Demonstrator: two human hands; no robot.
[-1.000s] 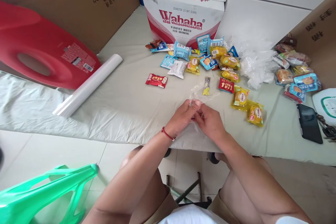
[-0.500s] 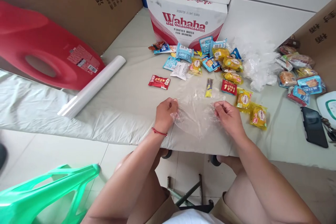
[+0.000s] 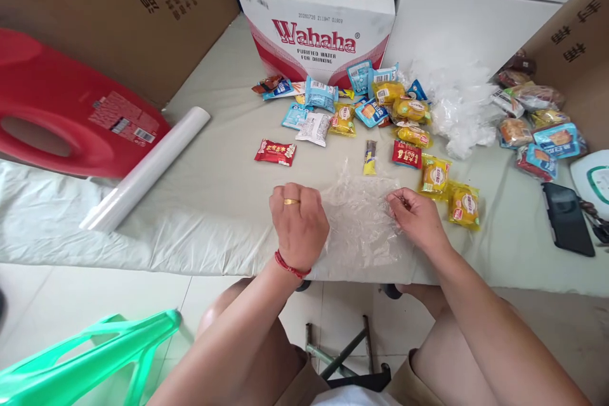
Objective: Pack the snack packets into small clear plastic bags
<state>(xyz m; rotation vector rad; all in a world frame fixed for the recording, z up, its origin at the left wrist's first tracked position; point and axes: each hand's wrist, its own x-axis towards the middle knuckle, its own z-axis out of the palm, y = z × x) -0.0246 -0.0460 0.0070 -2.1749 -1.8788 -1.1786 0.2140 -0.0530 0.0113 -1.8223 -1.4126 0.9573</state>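
A crumpled sheet of thin clear plastic film (image 3: 364, 225) lies on the cloth-covered table between my hands; whether it is a bag I cannot tell. My left hand (image 3: 299, 225) is at its left edge, back turned up and fingers curled under, with the fingertips hidden. At the film's right edge my right hand (image 3: 419, 216) pinches it between thumb and fingers. Just beyond lie a small yellow-and-dark snack stick (image 3: 370, 157), a red packet (image 3: 406, 155) and another red packet (image 3: 275, 152). Two yellow-wrapped cakes, a nearer one (image 3: 464, 205) and a farther one (image 3: 434, 176), sit beside my right hand.
Several wrapped snacks (image 3: 321, 94) are heaped before a Wahaba-style white carton marked Wahaha (image 3: 316, 32). Crumpled clear plastic (image 3: 459, 111) lies right of them. A white roll (image 3: 147, 168) and red jug (image 3: 80, 108) stand left; a phone (image 3: 568, 219) lies right. A green stool (image 3: 95, 355) is below.
My left hand has rolled over so its back faces up, and its fingers are curled in. The film has sunk flatter onto the table. My right hand keeps its pinch.
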